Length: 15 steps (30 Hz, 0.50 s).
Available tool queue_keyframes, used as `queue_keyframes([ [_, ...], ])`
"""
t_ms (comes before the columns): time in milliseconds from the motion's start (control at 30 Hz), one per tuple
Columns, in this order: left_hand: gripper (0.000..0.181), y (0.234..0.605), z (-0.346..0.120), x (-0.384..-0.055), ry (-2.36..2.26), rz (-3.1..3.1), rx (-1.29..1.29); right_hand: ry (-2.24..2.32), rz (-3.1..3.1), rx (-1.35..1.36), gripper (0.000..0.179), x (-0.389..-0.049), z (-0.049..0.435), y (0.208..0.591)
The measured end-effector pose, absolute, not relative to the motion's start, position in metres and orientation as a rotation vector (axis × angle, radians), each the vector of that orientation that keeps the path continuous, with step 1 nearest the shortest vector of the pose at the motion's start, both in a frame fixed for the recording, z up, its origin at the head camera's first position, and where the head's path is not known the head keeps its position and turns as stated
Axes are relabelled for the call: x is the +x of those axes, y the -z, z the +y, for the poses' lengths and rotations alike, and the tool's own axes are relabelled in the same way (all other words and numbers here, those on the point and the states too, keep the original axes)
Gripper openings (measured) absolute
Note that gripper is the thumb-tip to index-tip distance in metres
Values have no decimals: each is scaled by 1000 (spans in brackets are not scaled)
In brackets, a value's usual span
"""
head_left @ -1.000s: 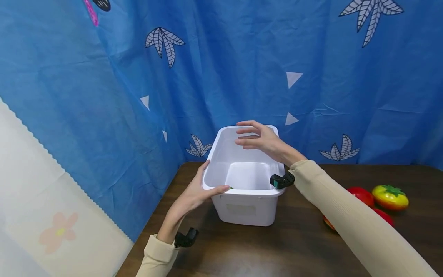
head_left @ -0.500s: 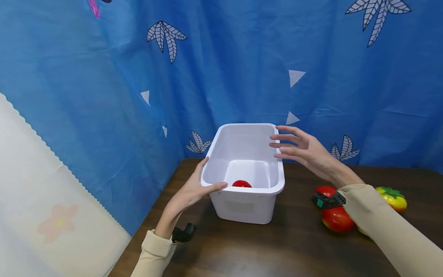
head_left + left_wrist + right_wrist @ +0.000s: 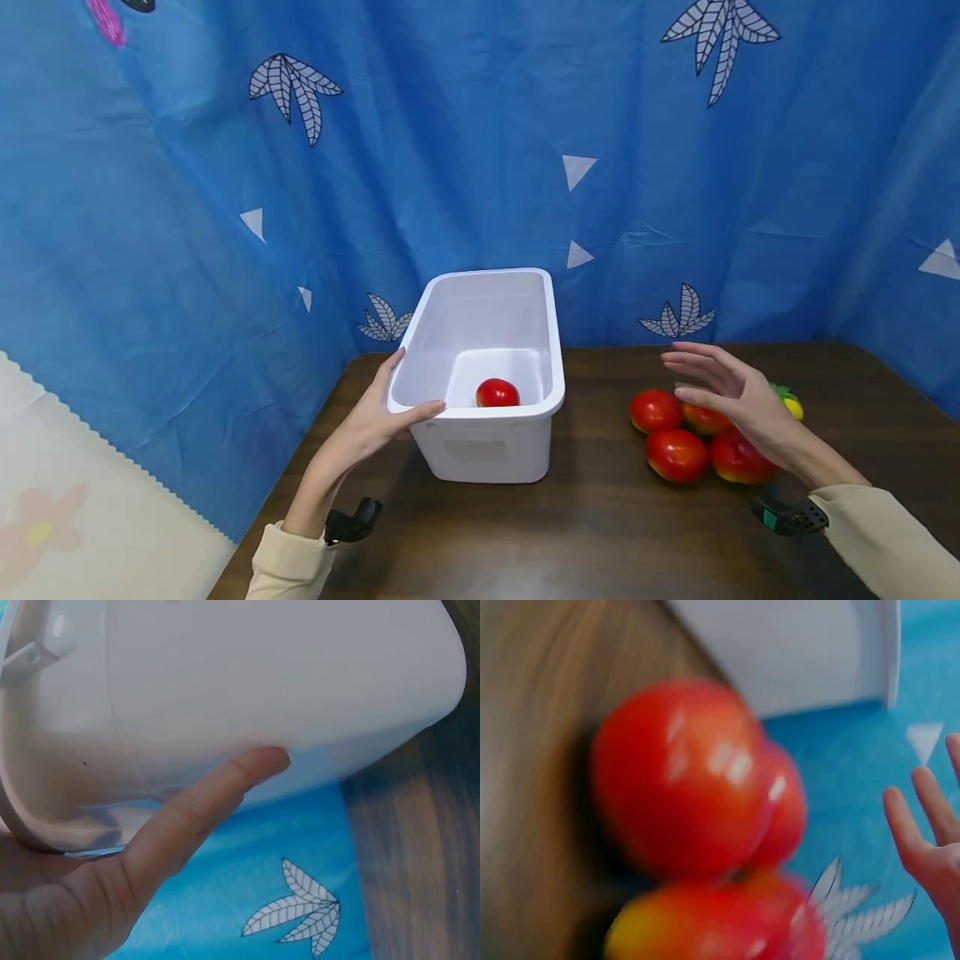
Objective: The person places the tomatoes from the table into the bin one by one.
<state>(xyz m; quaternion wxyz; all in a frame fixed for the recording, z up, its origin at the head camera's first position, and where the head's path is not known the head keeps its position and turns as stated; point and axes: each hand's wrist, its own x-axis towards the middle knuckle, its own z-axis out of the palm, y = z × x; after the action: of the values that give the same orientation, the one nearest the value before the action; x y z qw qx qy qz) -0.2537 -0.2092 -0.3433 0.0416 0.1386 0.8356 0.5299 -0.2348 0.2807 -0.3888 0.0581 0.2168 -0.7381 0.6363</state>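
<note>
A white plastic bin [image 3: 480, 450] stands on the table, with one glossy red, tomato-like fruit [image 3: 497, 392] lying inside near its front wall. My left hand [image 3: 378, 412] holds the bin's near left corner, thumb at the front rim; the left wrist view shows one finger [image 3: 202, 802] along the outer wall. To the right sits a cluster of shiny red fruits, among them a front one [image 3: 677, 455] and one with a yellowish underside [image 3: 738, 458]. Over that cluster hovers my right hand [image 3: 738, 400], fingers apart and loosely bent, holding nothing. It partly hides the fruits behind.
A yellow fruit with green leaves [image 3: 789, 402] peeks out behind the right hand. Behind the dark wooden table [image 3: 585, 533] hangs a blue patterned curtain [image 3: 480, 167]. A pale cloth [image 3: 90, 500] hangs at the left.
My right hand has moved from above the bin rightward to over the red fruits. The red fruit inside the bin has come into view. The left hand stays on the bin's corner.
</note>
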Motion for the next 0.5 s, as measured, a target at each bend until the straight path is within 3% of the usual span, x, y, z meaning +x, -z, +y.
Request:
queue_keyframes([
  [300,111,344,-208,-255,-1624,2545,442,-1568,-2465,533,52,-208,329,425],
  [500,112,344,-208,-255,-1604,2566,422,-1317,-2499,595,54,-203,346,444],
])
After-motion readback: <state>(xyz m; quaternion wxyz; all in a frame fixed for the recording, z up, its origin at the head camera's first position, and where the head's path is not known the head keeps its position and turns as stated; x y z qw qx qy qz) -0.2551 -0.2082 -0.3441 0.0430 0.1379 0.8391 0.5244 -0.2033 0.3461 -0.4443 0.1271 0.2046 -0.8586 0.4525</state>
